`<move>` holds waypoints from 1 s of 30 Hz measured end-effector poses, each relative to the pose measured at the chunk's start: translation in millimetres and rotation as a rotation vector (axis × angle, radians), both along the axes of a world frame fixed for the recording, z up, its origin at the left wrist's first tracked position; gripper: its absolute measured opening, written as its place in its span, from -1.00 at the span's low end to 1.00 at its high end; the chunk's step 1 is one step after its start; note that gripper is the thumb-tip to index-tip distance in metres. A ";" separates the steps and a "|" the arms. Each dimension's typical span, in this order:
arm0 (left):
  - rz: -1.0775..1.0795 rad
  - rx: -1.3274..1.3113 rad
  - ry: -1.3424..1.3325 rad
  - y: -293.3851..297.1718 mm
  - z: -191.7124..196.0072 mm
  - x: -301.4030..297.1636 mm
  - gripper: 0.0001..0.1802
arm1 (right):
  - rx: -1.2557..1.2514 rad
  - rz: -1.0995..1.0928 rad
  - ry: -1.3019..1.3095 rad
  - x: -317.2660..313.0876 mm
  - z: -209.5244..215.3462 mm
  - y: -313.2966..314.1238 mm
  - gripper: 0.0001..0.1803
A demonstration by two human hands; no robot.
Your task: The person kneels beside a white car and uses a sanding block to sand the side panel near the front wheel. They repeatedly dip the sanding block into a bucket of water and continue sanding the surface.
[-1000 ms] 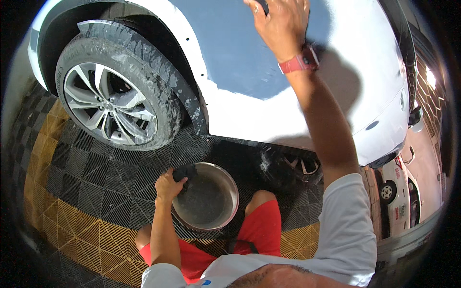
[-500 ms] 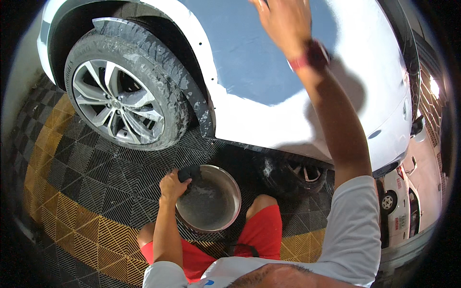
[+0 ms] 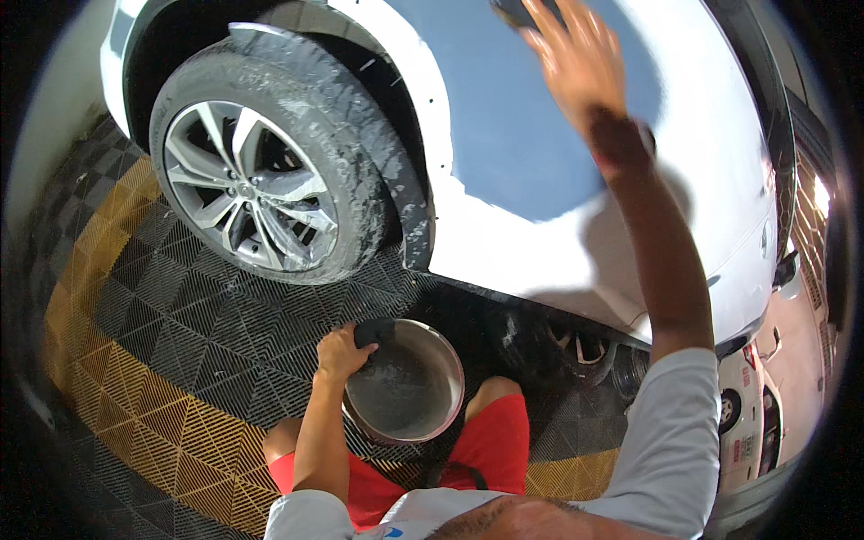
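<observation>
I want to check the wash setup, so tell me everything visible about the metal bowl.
The metal bowl is round, shiny, steel-looking, with a thin rim. It sits upright by the person's knees, over the dark grid floor, below the white car's sill. Its inside looks wet and greyish. The left hand grips its upper left rim, pressing a dark sponge-like pad there.

The floor (image 3: pixel 180 315) is a grid of black plastic tiles, with a curved yellow band (image 3: pixel 135 405) running from 9 o'clock round to 5 o'clock. A wet, soapy tyre (image 3: pixel 270 171) stands on the black tiles at 10 o'clock. A steel bowl (image 3: pixel 405 387) is just below centre, at 6 o'clock; whether it rests on the tiles cannot be told.
</observation>
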State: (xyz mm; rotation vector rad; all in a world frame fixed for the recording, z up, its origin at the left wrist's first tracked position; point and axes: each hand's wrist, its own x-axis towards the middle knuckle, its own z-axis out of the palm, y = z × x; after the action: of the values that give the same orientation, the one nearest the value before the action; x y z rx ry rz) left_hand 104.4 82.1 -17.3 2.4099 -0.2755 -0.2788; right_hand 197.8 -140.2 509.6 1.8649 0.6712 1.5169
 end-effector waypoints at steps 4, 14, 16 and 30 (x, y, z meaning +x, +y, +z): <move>-0.026 -0.050 -0.020 2.8 -13.7 -0.7 -0.13 | 0.067 -0.023 0.125 -11.3 -6.9 -8.9 -0.44; -0.031 -0.067 -0.049 15.1 -16.8 -2.1 -0.16 | 0.158 -0.045 0.290 8.8 24.0 39.3 -0.42; -0.029 -0.036 -0.022 14.8 -12.2 -0.6 -0.13 | 0.189 -0.058 0.281 8.4 25.8 48.1 -0.43; -0.035 -0.003 0.040 23.9 -5.5 -2.5 -0.16 | 0.234 0.108 0.634 40.0 74.5 158.0 -0.49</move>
State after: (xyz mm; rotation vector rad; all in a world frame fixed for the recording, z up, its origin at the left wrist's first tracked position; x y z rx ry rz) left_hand 101.9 105.9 -22.8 2.3951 -0.3002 -0.3421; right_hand 237.8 17.8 584.1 2.5583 0.9133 1.0850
